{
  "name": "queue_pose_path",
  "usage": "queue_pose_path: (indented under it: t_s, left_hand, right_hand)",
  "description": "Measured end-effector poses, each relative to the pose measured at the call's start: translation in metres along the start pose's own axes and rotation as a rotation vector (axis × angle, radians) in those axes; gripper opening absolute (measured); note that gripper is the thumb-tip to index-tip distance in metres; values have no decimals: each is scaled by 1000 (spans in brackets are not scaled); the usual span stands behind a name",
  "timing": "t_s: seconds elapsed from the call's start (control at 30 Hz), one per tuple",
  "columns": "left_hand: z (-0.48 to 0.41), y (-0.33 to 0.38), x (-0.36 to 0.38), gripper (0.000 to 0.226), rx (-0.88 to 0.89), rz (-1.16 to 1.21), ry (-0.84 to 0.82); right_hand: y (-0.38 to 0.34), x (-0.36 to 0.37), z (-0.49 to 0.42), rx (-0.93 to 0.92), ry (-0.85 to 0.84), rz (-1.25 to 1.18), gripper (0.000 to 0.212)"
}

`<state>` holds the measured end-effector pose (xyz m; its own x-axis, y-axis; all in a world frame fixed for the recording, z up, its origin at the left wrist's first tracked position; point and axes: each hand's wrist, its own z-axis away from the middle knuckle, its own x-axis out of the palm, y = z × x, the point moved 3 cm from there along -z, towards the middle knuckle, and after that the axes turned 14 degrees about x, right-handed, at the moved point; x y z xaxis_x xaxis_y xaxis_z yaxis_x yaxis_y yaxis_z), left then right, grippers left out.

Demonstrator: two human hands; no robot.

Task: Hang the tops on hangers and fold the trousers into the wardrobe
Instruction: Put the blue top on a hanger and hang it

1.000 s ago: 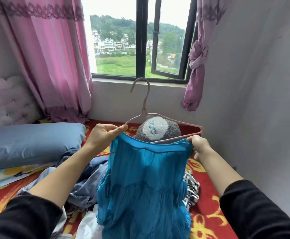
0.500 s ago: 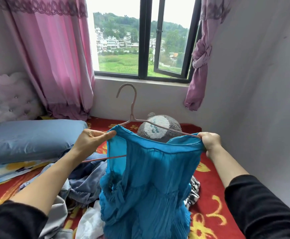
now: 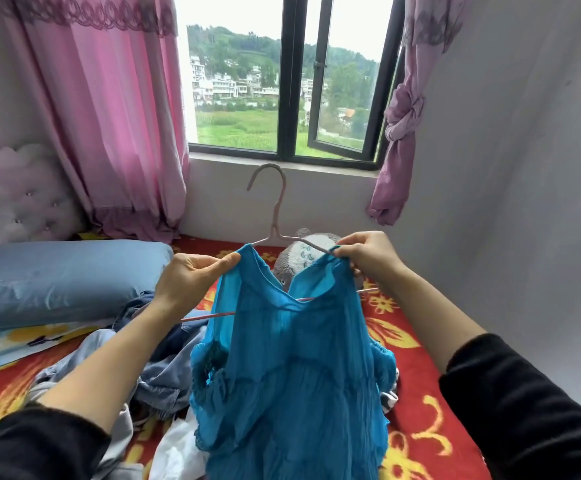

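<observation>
Left hand, right hand pinch top; plush toy behind hanger.

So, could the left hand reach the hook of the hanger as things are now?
Probably yes. The hanger hook stands bare above the blue top, with nothing in front of it. But the left hand pinches the top's shoulder, so it would have to let go first.
</observation>
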<state>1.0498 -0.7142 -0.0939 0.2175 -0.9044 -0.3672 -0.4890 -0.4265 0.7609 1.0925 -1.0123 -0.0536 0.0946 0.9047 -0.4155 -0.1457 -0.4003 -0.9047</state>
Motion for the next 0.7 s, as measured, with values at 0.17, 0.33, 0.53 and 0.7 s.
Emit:
queue_pose_path:
  t_s: [0.17,0.33,0.53,0.7]
  left_hand:
    - [-9,15,-10,35,5,216,62]
    - [-21,42,-40,15,17,319,124]
    - [-11,91,-105,10,29,213,229]
    - [27,133,-161,15,32,56,392]
  right_hand:
    - [-45,12,19,-201,-103,128,16]
    - [-84,15,23,-510,248,529,31]
    - [-144,28,57,-581,91,277,36]
    - [-172,39,88,-768,25,288,16]
